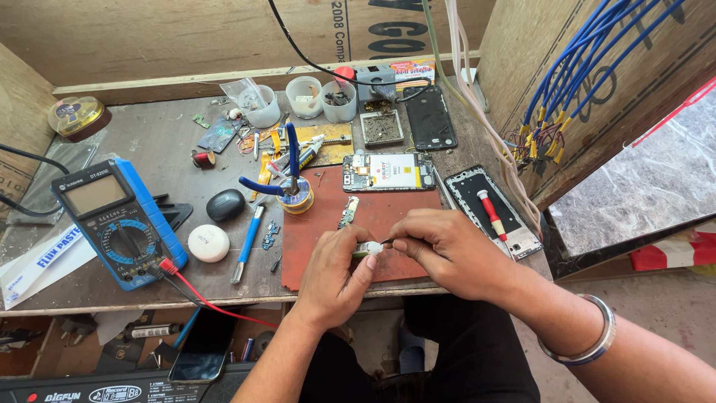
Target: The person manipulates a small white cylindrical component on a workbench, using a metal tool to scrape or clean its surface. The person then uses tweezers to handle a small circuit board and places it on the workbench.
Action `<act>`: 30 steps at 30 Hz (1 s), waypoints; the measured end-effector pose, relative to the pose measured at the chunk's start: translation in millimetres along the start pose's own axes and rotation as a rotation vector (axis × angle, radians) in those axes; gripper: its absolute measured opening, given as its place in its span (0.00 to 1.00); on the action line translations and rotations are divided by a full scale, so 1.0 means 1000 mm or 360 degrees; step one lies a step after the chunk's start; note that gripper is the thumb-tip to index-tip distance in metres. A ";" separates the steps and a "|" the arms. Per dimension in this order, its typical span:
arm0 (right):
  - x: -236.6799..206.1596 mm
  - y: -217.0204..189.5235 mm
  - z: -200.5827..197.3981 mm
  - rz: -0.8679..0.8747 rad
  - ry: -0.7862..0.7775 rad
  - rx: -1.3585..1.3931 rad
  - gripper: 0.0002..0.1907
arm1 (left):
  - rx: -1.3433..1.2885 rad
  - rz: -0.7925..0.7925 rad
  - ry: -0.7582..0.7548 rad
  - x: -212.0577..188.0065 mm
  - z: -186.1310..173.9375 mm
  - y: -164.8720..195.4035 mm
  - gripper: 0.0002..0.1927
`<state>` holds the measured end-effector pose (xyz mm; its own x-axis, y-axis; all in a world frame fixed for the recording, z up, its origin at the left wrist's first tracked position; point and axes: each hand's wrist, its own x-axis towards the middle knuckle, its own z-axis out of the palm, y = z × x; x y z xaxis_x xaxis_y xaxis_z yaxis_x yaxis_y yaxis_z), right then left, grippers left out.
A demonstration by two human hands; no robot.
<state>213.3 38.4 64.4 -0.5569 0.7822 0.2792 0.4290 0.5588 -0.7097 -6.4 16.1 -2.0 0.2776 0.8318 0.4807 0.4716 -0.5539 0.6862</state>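
1. Pinching a small white part (371, 248) between thumb and fingers, the left hand (337, 270) holds it just above the near edge of the red-brown work mat (328, 239), close to the table's front.
2. The right hand (440, 246) is closed around a thin dark tool (387, 241), its tip touching the white part from the right.
3. The tool's short visible length runs roughly left to right, pointing toward the left hand; most of its shaft is hidden inside the right fingers, so its full length cannot be judged.
4. The white part is largely covered by the left thumb and fingers; its shape and long axis are hard to make out.
5. An opened phone (388, 172) lies at the far edge of the mat, long axis left to right, its insides facing up.
6. A phone frame (522, 239) with a red-handled tool (491, 211) in it lies right of the mat, angled away to the left.
7. A blue multimeter (119, 220) sits well to the left, its red lead (201, 295) running off the table edge.
8. Blue-handled pliers (287, 168) rest on a solder spool just beyond the mat's far left corner.
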 end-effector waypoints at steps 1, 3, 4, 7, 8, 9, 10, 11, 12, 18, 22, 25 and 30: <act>0.000 0.000 0.000 -0.0015 -0.0008 -0.0012 0.06 | 0.0008 0.0002 -0.0003 0.000 0.000 0.001 0.13; 0.001 -0.001 -0.001 -0.0031 -0.0026 -0.0035 0.06 | 0.0019 0.0015 -0.0009 0.001 -0.001 0.002 0.13; 0.001 -0.001 -0.002 -0.0033 -0.0037 -0.0046 0.06 | 0.0024 0.0027 -0.0011 0.001 -0.001 0.002 0.13; 0.004 -0.001 -0.007 -0.0115 -0.0110 -0.0138 0.06 | 0.0030 0.0065 -0.0013 0.001 -0.002 0.003 0.13; 0.005 -0.001 -0.009 -0.0156 -0.0141 -0.0177 0.07 | 0.0033 0.0079 -0.0013 0.001 -0.002 0.003 0.13; 0.006 -0.001 -0.010 -0.0179 -0.0161 -0.0173 0.07 | 0.0029 0.0070 -0.0020 0.001 -0.003 0.004 0.13; 0.007 -0.001 -0.012 -0.0201 -0.0180 -0.0172 0.06 | 0.0024 0.0064 -0.0027 0.001 -0.003 0.004 0.13; 0.008 -0.001 -0.014 -0.0224 -0.0198 -0.0172 0.06 | 0.0020 0.0059 -0.0033 0.002 -0.003 0.004 0.13; 0.010 -0.002 -0.015 -0.0238 -0.0225 -0.0197 0.07 | 0.0007 0.0087 -0.0028 0.002 -0.003 0.004 0.13; 0.014 -0.004 -0.018 -0.0221 -0.0368 -0.0232 0.07 | -0.0064 0.0101 -0.0060 0.003 -0.006 0.005 0.12; 0.014 -0.004 -0.015 -0.0279 -0.0371 -0.0253 0.08 | -0.0143 0.0087 -0.0098 0.003 -0.009 0.005 0.12; 0.015 -0.003 -0.015 -0.0373 -0.0378 -0.0279 0.08 | -0.0184 0.0133 -0.0092 0.003 -0.010 0.004 0.13; 0.020 -0.002 -0.023 -0.0449 -0.0545 -0.0361 0.10 | -0.0214 0.0164 -0.0097 0.001 -0.010 0.002 0.12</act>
<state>217.6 59.5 86.7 -0.8589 0.4776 0.1846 0.3506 0.8113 -0.4679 -13.5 15.9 5.1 0.3707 0.7688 0.5211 0.3231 -0.6328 0.7037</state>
